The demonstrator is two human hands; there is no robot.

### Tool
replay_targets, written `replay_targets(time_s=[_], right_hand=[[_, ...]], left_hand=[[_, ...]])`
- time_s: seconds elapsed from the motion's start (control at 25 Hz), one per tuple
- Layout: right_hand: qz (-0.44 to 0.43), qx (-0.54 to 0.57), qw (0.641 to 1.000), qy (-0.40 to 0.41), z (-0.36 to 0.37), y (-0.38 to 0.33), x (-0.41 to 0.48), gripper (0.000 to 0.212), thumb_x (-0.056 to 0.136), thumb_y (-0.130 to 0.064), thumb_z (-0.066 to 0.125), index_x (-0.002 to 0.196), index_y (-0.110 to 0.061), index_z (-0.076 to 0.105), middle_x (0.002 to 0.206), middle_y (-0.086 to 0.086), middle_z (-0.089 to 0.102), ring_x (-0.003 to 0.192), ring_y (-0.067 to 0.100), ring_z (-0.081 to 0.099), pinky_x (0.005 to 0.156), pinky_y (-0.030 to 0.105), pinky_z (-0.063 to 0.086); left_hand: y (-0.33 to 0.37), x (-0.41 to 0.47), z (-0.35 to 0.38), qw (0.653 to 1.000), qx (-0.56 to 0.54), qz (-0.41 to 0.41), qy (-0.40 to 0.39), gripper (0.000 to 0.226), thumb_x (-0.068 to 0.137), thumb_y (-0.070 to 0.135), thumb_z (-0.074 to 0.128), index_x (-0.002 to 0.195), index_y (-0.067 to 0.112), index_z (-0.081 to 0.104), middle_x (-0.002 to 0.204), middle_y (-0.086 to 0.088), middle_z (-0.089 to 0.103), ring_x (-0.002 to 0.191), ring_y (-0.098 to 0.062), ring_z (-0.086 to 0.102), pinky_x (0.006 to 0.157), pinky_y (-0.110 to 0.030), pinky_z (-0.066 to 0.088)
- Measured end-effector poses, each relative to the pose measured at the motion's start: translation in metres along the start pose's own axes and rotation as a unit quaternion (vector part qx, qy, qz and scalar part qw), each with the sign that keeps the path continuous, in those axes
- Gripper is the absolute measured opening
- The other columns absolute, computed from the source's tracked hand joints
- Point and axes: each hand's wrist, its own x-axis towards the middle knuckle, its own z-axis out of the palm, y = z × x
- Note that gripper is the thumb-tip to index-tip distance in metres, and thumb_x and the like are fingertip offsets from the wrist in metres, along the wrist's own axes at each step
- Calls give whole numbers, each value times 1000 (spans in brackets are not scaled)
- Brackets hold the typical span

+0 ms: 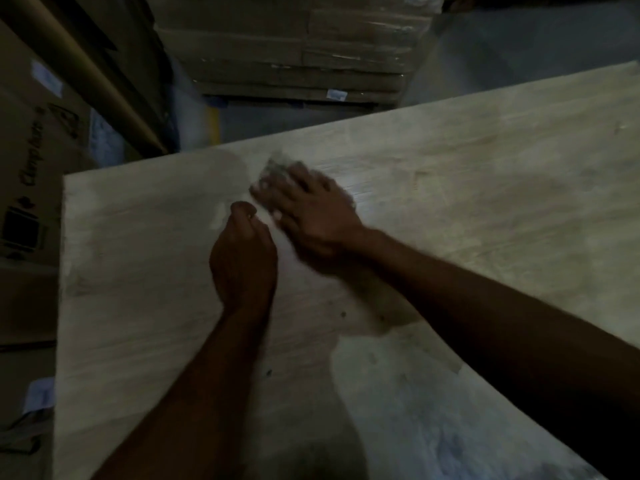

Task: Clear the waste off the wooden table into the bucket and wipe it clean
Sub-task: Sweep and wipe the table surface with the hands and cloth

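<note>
The pale wooden table (467,174) fills most of the view, with its far-left corner near the upper left. My right hand (315,216) lies flat on a grey cloth (273,174), pressing it against the tabletop; hand and cloth are blurred by motion. My left hand (242,258) rests on the table just left of the right one, its fingers curled shut, and nothing shows inside it. A few small dark specks (343,314) lie on the wood near my forearms. No bucket is in view.
A wrapped stack of flat cardboard (294,57) stands on the floor beyond the table's far edge. Cardboard boxes (31,174) and a long cardboard tube (104,88) stand close along the left edge. Grey floor (519,46) lies at the upper right.
</note>
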Motion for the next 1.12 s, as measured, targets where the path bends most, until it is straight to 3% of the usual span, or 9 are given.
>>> replay_targets(time_s=[0.12, 0.24, 0.32, 0.44, 0.48, 0.64, 0.8, 0.96, 1.12], right_hand=[[223, 33, 974, 25, -33, 38, 57, 57, 107, -42, 30, 162, -29, 22, 171, 7, 18, 158, 34, 7, 126, 54, 12], [-33, -6, 999, -42, -9, -10, 54, 56, 105, -43, 35, 160, -31, 30, 170, 6, 23, 157, 32, 14, 121, 44, 11], [-67, -7, 998, -7, -10, 14, 49, 53, 107, -40, 37, 159, -34, 31, 169, 4, 25, 156, 31, 19, 119, 44, 14], [319, 44, 944, 76, -36, 87, 44, 55, 107, -40, 28, 161, -29, 26, 169, 6, 24, 156, 35, 16, 125, 51, 15], [334, 42, 940, 53, -38, 87, 32, 57, 108, -42, 25, 163, -29, 20, 171, 5, 19, 158, 36, 10, 126, 53, 11], [9, 2, 1000, -21, -23, 70, -32, 60, 108, -46, 30, 163, -38, 10, 173, 1, 12, 158, 33, 5, 124, 53, 7], [352, 32, 935, 31, -55, 155, -6, 61, 109, -48, 22, 165, -28, 7, 173, 8, 5, 159, 37, -2, 126, 60, 9], [41, 29, 998, -40, -25, 81, -66, 63, 107, -48, 31, 164, -37, 7, 173, 2, 10, 159, 35, 2, 127, 55, 7], [359, 37, 932, 22, -56, 133, -66, 61, 109, -44, 27, 164, -33, 6, 173, 6, 4, 159, 37, 1, 125, 60, 12]], left_hand=[[2, 0, -2, 1000, -22, 3, -9, 20, 100, 20, 44, 117, 16, 55, 98, -14, 67, 92, -38, 64, 78, -48, 52], [4, 1, 1, 999, -29, -38, -7, 16, 101, 21, 45, 116, 19, 46, 95, -19, 66, 87, -42, 64, 74, -50, 53], [1, 2, 4, 999, -33, -37, -7, 14, 101, 20, 44, 115, 18, 45, 91, -17, 65, 83, -41, 64, 72, -49, 53], [3, 2, 5, 999, -19, -27, -7, 15, 99, 19, 46, 113, 16, 52, 94, -13, 65, 87, -38, 63, 77, -47, 51], [2, 4, 5, 1000, -13, -15, -3, 15, 99, 19, 47, 112, 16, 53, 95, -13, 65, 88, -37, 63, 78, -46, 50], [10, 2, 7, 1000, 10, -1, -25, 19, 93, 9, 54, 110, 14, 58, 99, -13, 64, 91, -38, 62, 81, -48, 47], [48, -13, 23, 996, 20, 71, -49, 19, 95, 11, 53, 112, 18, 57, 101, -10, 64, 83, -35, 63, 74, -47, 51], [54, -13, 22, 996, -15, 58, -66, 17, 96, 16, 55, 111, 21, 57, 102, -7, 64, 78, -34, 63, 70, -46, 53], [55, -12, 22, 997, -26, 37, -69, 14, 97, 18, 53, 111, 22, 56, 101, -6, 65, 78, -34, 63, 70, -46, 52]])
